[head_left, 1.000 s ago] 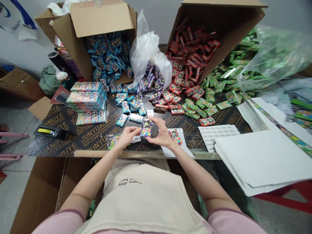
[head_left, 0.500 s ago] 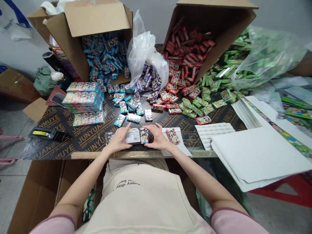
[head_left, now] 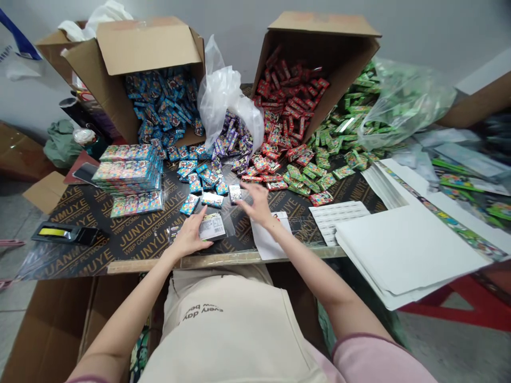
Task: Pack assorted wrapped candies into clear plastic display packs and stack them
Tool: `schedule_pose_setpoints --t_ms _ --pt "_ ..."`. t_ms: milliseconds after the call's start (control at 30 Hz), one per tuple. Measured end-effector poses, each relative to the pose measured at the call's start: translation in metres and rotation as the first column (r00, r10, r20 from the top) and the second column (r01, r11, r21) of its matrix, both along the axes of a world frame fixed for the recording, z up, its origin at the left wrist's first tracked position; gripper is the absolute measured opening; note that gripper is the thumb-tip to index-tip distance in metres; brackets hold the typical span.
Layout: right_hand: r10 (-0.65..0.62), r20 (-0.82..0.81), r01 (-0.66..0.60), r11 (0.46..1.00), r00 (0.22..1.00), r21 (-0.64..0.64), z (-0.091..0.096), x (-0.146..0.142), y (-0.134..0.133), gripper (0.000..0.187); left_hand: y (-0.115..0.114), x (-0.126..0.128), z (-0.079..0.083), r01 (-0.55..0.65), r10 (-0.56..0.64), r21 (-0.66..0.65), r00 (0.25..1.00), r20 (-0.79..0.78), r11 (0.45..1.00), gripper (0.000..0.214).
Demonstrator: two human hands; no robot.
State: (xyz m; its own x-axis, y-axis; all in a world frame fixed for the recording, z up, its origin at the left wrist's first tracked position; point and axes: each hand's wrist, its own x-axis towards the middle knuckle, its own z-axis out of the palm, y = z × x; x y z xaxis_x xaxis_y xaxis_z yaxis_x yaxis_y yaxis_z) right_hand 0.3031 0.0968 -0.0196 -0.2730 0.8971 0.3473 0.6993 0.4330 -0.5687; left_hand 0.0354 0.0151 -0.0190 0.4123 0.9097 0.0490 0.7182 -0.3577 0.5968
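Observation:
My left hand (head_left: 190, 235) rests on the left side of a clear plastic packet (head_left: 228, 226) at the table's near edge, thumb and fingers curved around it. A white barcode label (head_left: 212, 227) shows inside or on that packet. Just beyond, my right hand (head_left: 258, 206) has its fingers apart beside a small black-and-white box (head_left: 235, 193); whether they touch it I cannot tell. Near this box lie a white-faced box (head_left: 212, 200) and a small blue box (head_left: 189, 204). Under my right wrist is a white sheet (head_left: 265, 242), and the red box on it is mostly covered.
Cartons of blue boxes (head_left: 159, 101) and red boxes (head_left: 293, 101) stand behind, with purple boxes (head_left: 233, 135) between and green boxes (head_left: 331, 138) at right. Wrapped stacks (head_left: 128, 173) and a tape dispenser (head_left: 66, 232) are left. White sheets (head_left: 411, 244) overhang the right edge.
My right hand has left the packet and moved forward to the black-and-white box. The purple box beside the label no longer shows. My left hand stays at the packet; the view has shifted slightly.

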Motion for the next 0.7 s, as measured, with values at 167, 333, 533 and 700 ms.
schedule_pose_setpoints --t_ms 167,333,533,700 --pt "-0.194 0.32 0.211 0.977 0.927 -0.019 0.001 0.029 0.064 0.044 -0.001 0.009 -0.008 -0.033 0.031 -0.028 0.996 -0.086 0.999 0.096" --pt "0.003 0.237 -0.052 0.978 0.971 0.2 0.005 -0.014 0.01 0.032 0.008 0.037 0.005 -0.285 0.431 -0.349 0.77 0.47 0.892 0.057" --pt "0.35 0.165 -0.384 0.878 0.922 0.286 0.022 -0.045 -0.068 0.052 0.019 0.058 0.026 -0.025 0.699 -0.736 0.336 0.631 0.676 0.044" --pt "0.349 0.036 -0.35 0.929 0.937 0.121 0.034 -0.027 -0.062 0.087 0.013 0.054 0.032 0.089 0.649 -0.736 0.41 0.641 0.671 0.042"
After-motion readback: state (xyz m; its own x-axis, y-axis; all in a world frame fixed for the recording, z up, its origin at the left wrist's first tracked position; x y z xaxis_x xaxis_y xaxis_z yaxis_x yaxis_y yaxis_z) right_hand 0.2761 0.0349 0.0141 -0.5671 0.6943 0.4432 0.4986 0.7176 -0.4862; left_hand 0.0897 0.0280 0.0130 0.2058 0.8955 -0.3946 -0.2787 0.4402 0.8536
